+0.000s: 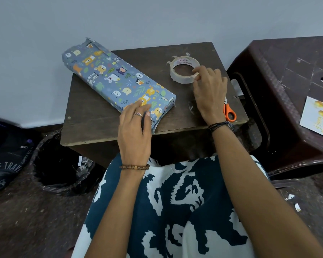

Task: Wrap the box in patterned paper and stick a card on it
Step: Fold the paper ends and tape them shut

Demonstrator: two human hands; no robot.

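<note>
A long box wrapped in blue paper with cartoon animals lies diagonally on a small dark wooden table. Its far end sticks out past the table's back left corner. My left hand rests flat on the box's near end, fingers together. A roll of clear tape lies flat on the table to the right of the box. My right hand has its fingertips pinched on the roll's near right rim. A white birthday card with gold balloons lies on a stool at the far right.
Orange-handled scissors lie by the table's right edge, partly under my right wrist. A dark brown plastic stool stands to the right. A bin lined with a black bag sits on the floor at the left, beside a dark bag.
</note>
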